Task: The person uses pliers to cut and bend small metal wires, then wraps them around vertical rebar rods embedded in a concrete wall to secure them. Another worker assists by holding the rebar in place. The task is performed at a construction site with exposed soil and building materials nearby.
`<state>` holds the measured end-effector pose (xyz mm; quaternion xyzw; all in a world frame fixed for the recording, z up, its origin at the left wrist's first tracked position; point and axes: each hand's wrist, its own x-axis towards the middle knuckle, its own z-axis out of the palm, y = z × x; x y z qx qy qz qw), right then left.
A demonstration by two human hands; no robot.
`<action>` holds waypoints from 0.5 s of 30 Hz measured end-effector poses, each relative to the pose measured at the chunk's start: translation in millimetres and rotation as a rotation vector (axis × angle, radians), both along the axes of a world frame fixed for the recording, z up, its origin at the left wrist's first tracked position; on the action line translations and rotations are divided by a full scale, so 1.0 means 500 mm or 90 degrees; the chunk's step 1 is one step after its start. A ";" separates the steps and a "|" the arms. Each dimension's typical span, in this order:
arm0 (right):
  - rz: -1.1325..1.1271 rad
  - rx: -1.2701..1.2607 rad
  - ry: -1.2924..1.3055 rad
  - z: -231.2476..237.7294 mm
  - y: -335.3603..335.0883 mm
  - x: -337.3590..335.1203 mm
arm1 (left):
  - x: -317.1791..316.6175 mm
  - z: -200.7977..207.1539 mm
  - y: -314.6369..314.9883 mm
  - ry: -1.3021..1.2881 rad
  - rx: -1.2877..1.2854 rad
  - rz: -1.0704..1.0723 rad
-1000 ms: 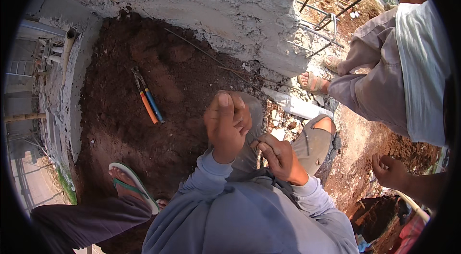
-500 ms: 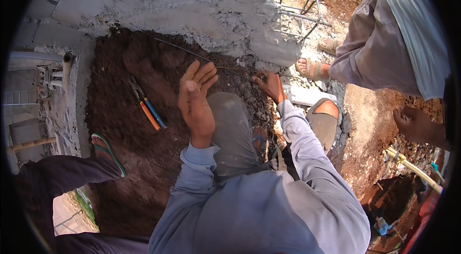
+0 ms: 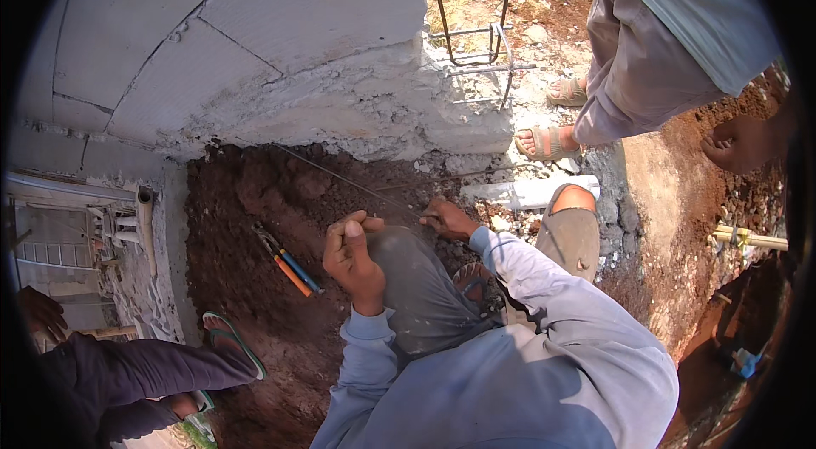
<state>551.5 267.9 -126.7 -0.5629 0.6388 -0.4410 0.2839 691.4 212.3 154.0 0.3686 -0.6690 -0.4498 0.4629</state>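
Observation:
I squat over a pit of dark red soil (image 3: 246, 220). My right hand (image 3: 448, 219) is low in front of my knee, pinching a thin steel wire (image 3: 340, 180) that runs up and left toward the foot of the grey block wall (image 3: 255, 50). Above my left knee, my left hand (image 3: 351, 258) has its fingers curled in, and I can make out nothing inside them. Pliers with orange and blue handles (image 3: 289, 263) lie on the soil just left of that hand.
A rebar cage (image 3: 480, 33) rises beside the wall's corner. A white pipe piece (image 3: 531, 192) lies among rubble. One person in sandals (image 3: 544, 143) stands at the upper right. Another person's dark sleeve (image 3: 127, 372) and green flip-flop (image 3: 234, 343) are at the lower left.
My left hand went from raised with spread fingers to curled above my knee. My right hand stayed at the wire. The view shifted, showing more of the wall.

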 end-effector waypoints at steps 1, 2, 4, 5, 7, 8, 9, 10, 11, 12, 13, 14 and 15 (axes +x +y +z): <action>0.021 0.063 -0.038 0.015 0.011 0.001 | 0.002 -0.001 0.005 -0.005 -0.015 0.007; 0.048 0.123 -0.074 0.058 0.019 0.001 | 0.007 -0.001 0.007 -0.009 -0.032 0.020; 0.081 0.189 -0.119 0.136 0.043 -0.014 | 0.014 -0.009 0.011 0.000 -0.065 0.027; 0.097 0.191 -0.128 0.170 0.047 -0.028 | 0.023 -0.021 0.013 0.011 -0.086 0.030; 0.110 0.172 -0.139 0.220 0.062 -0.046 | 0.031 -0.025 0.014 0.014 -0.100 0.043; 0.105 0.151 -0.141 0.237 0.074 -0.054 | 0.031 -0.022 0.016 0.007 -0.094 0.052; 0.101 0.131 -0.141 0.253 0.087 -0.059 | 0.031 -0.019 0.018 0.001 -0.087 0.062; 0.088 0.104 -0.129 0.270 0.098 -0.062 | 0.026 -0.016 0.015 0.021 -0.065 0.099; 0.076 0.077 -0.118 0.287 0.108 -0.062 | 0.015 -0.011 0.004 0.041 -0.044 0.136; 0.065 0.049 -0.105 0.304 0.117 -0.063 | 0.006 -0.005 -0.004 0.061 -0.023 0.174; 0.048 0.026 -0.088 0.326 0.126 -0.065 | -0.001 0.001 -0.009 0.040 -0.001 0.125; 0.033 0.004 -0.074 0.350 0.131 -0.065 | -0.008 0.011 -0.014 0.015 0.022 0.078; 0.017 -0.018 -0.060 0.369 0.135 -0.066 | -0.017 0.018 -0.017 -0.010 0.045 0.030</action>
